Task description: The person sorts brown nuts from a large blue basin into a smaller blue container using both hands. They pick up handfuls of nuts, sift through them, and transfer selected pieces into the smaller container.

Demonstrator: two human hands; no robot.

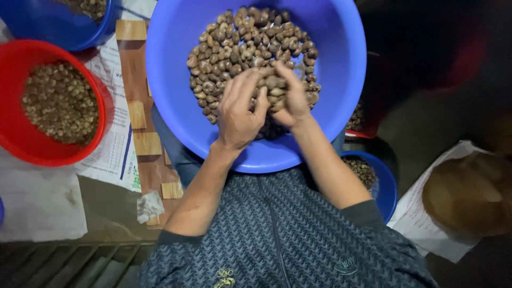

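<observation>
- The left hand (238,114) and right hand (285,98) meet at the near edge of the heap of brown nuts (250,48) in the big blue basin (176,80); the heap lies straight ahead of both hands, equally close to each.
- Both hands are curled around a cluster of nuts held between them, fingers touching.
- Hidden: palms and what lies under them.
- The red bowl (10,128) of smaller pieces sits well apart to the left.
- Blue bowls are cut off at the top left and lower right.
</observation>
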